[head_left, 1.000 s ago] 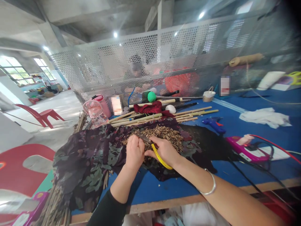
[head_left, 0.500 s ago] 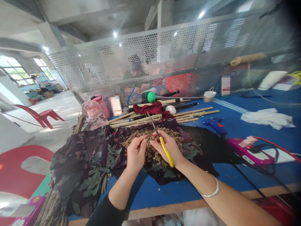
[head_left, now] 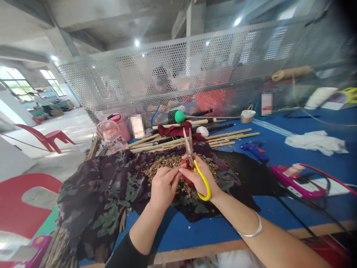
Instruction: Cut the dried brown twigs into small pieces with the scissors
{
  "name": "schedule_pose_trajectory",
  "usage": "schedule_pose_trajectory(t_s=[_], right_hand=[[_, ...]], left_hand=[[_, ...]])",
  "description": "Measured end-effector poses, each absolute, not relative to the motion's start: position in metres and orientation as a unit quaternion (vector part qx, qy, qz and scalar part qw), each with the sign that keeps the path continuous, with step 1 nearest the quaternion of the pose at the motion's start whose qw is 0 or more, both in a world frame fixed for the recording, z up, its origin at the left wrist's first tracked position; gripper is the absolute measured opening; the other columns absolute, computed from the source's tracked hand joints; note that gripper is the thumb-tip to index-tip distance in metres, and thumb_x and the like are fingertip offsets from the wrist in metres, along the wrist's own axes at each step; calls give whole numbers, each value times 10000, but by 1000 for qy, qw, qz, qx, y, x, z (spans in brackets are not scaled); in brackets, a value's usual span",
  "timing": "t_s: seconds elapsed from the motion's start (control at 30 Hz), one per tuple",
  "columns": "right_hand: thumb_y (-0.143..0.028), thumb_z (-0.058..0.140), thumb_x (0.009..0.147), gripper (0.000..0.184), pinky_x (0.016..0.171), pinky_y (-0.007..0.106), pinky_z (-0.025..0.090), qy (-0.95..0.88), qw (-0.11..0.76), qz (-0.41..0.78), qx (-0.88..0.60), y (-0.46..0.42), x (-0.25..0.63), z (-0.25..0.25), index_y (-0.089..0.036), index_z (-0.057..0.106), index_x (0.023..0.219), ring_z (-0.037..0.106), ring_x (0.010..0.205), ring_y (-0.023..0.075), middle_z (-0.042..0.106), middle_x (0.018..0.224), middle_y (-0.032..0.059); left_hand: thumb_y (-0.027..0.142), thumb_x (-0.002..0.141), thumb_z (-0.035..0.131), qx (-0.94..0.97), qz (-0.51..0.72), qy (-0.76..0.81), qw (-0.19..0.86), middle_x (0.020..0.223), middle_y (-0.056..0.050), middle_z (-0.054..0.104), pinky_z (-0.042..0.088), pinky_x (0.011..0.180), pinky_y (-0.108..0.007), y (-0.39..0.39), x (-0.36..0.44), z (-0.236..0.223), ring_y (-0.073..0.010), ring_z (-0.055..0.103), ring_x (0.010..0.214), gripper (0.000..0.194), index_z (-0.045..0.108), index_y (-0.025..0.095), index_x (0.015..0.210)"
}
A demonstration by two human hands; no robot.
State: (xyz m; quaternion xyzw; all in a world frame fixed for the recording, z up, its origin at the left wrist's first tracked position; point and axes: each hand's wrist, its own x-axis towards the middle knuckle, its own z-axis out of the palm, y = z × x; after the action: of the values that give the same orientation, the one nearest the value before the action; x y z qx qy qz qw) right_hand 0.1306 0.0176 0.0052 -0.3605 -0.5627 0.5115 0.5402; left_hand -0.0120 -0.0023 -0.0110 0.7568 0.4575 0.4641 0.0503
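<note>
My right hand [head_left: 205, 176] is closed round a pair of scissors [head_left: 189, 149], with a yellow handle loop and a red one. The blades point away from me and stand slightly apart. My left hand [head_left: 164, 184] is closed in a pinch, its fingertips meeting the tips of my right thumb and fingers. Whatever is between those fingertips is too small to make out. Beneath both hands lies a pile of dry brown chopped bits [head_left: 158, 163], spread on a dark patterned cloth [head_left: 111, 186].
Thin sticks [head_left: 234, 137], dark red cloth [head_left: 174, 129] and a green ball [head_left: 179, 116] lie beyond the pile. To the right are a blue glue gun [head_left: 254, 149] and a magenta power strip [head_left: 299, 182] with cords. A perforated panel [head_left: 119, 82] stands behind; another person sits beyond it.
The scissors have swung from pointing left at my left hand to pointing away from me, and their blades have parted. My hands separated briefly, then their fingertips came together again.
</note>
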Motion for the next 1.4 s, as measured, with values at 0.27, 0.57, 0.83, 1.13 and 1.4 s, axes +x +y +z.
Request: schedule_pose_trajectory(t_s=[0.27, 0.57, 0.83, 1.13, 1.4], right_hand=[[-311, 631, 733, 368, 368, 203, 324, -528, 527, 577, -332, 20, 132, 4, -253, 420, 1029, 367, 393, 66, 432, 586, -98], [-310, 709, 670, 411, 589, 237, 427, -688, 497, 387, -359, 17, 134, -1, -211, 524, 1023, 501, 648, 120, 537, 773, -12], [-346, 587, 779, 218, 596, 238, 418, -634, 551, 390, -378, 18, 132, -3, -209, 511, 930, 497, 623, 113, 523, 741, -21], [-332, 646, 717, 269, 495, 223, 363, -583, 546, 487, -352, 18, 132, 1, -208, 495, 902, 428, 527, 87, 488, 674, -47], [-360, 633, 737, 296, 422, 221, 322, -527, 574, 511, -364, 20, 124, -9, -226, 467, 943, 375, 433, 68, 463, 646, -73]], left_hand=[[261, 823, 554, 679, 530, 453, 229, 765, -33, 643, 435, 645, -230, -3, -2, -10, -120, 558, 689, 190, 693, 207, 942], [366, 708, 666, 461, 635, 441, 436, 732, -12, 648, 448, 608, -222, 6, -7, -11, -95, 543, 602, 255, 670, 157, 852], [272, 780, 592, 626, 565, 471, 257, 765, -36, 655, 446, 646, -237, 0, -5, -12, -126, 568, 677, 137, 676, 173, 824], [215, 832, 533, 734, 506, 435, 130, 851, -49, 663, 474, 724, -247, -4, -4, -14, -136, 593, 792, 147, 660, 190, 901], [197, 814, 556, 708, 540, 445, 91, 808, -46, 664, 490, 698, -243, -1, -1, -19, -131, 599, 753, 127, 673, 185, 861]])
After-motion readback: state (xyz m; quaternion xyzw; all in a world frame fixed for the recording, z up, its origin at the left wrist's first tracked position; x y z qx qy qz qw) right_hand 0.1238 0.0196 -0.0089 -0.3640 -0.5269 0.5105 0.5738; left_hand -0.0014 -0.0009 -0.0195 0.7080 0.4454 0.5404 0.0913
